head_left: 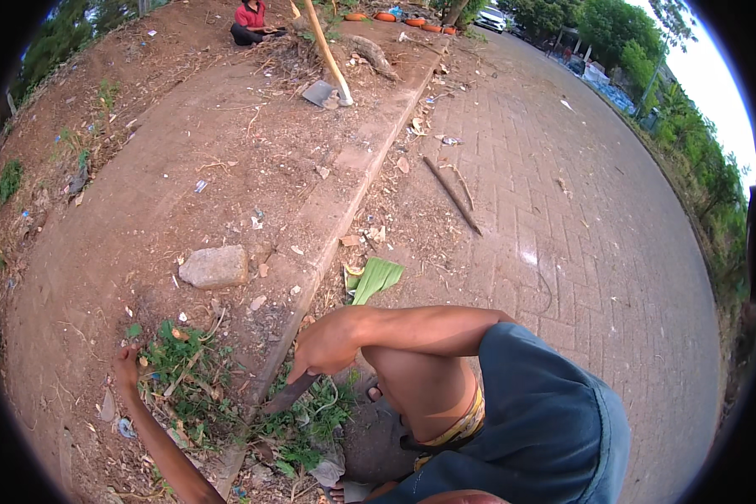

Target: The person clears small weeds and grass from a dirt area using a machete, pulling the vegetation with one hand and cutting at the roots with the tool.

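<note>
Two bare hands are at work among low weeds in the lower left of the frame. The right hand [326, 346], a little left of the lower centre, has its fingers wrapped tight around the grip of a dark flat blade [289, 394]; most of the grip is hidden inside the fist. The blade slants down to the lower left, across the edge of the concrete curb [320, 267] and beside the right-hand clump of green weeds [312, 420]; whether its tip touches the ground I cannot tell. The left hand [128, 366], further out in the lower left, is at the outer edge of the other clump of leafy weeds [195, 363]. Its fingers look bent, but I cannot tell whether they are together or pinching anything

Above that clump, left of centre, a pale stone block [213, 267] lies on the brown soil. Near the middle of the frame a torn piece of broad green leaf [378, 279] lies just right of the curb, and a dark stick [452, 196] slants across the paving [601, 252] above it. At the top centre a long-handled tool with a wooden shaft [328, 52] stands tilted, and to its left a person in a red top [249, 17] sits on the ground
</note>
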`<state>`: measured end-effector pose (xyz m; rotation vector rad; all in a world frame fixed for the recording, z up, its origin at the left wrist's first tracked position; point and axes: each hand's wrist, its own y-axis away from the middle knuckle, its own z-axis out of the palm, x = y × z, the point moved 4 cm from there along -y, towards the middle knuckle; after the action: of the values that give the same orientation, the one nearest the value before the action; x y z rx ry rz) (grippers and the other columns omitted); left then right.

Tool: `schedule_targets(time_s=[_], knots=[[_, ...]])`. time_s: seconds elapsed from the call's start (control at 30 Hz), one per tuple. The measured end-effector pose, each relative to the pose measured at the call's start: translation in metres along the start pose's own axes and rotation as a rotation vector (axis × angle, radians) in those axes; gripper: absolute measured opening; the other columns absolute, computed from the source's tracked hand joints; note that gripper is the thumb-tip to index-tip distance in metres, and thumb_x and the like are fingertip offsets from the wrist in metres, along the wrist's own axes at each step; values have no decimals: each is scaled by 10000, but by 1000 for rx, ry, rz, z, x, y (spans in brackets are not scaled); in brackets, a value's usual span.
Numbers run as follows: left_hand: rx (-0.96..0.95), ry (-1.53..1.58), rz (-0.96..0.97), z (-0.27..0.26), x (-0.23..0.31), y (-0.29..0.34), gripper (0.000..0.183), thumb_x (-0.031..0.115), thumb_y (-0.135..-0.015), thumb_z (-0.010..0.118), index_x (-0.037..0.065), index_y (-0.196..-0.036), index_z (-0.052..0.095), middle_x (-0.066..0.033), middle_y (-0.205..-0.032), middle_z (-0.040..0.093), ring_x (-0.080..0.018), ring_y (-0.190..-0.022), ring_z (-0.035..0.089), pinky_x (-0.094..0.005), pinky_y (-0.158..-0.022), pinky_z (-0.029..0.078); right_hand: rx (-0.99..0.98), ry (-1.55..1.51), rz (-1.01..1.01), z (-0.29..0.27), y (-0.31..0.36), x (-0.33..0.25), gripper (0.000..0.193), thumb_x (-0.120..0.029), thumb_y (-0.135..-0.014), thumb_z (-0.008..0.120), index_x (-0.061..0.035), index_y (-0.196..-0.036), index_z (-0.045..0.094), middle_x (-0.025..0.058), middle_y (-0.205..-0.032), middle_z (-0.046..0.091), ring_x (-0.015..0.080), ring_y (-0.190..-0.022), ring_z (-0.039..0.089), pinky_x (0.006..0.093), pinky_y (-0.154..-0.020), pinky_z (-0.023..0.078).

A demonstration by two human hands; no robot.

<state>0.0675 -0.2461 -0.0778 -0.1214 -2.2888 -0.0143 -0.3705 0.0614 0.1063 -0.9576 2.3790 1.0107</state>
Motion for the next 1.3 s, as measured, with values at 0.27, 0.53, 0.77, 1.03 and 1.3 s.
schedule_targets(time_s=[0.27,0.53,0.77,1.03,1.3], knots=[[137,-300,2,-9,-11,-12,232,243,-860,632,31,-867,727,-172,-742,671,-236,-716,643,-383,-656,464,-3,-30,-11,1,0,-2,527,-15,-863,442,-113,-1376,519,132,-713,671,231,-550,657,344,-520,543],[-46,81,-444,-23,-13,8,139,249,-841,610,129,-773,592,1,-686,528,-192,-651,508,-408,-585,427,33,-27,3,1,4,3,492,-32,-875,447,-123,-1348,547,143,-706,659,253,-573,651,370,-555,533],[-92,157,-431,-28,-4,22,55,196,-820,592,175,-771,604,54,-659,493,-114,-607,477,-305,-536,405,21,-48,40,-2,4,-2,431,-76,-909,469,-109,-1329,557,166,-701,643,319,-634,637,436,-613,507],[44,-133,-23,-18,-49,-12,152,154,-830,542,95,-721,630,8,-590,539,-122,-553,518,-340,-514,421,8,-55,32,-1,1,1,436,-58,-896,466,-109,-1318,564,166,-692,637,313,-633,634,436,-608,506],[427,-906,-236,-24,8,-4,242,218,-856,534,69,-846,724,-187,-845,700,-364,-776,687,-459,-657,537,11,-47,19,3,-3,11,426,-65,-891,483,-101,-1308,568,191,-764,654,346,-696,634,448,-646,496]])
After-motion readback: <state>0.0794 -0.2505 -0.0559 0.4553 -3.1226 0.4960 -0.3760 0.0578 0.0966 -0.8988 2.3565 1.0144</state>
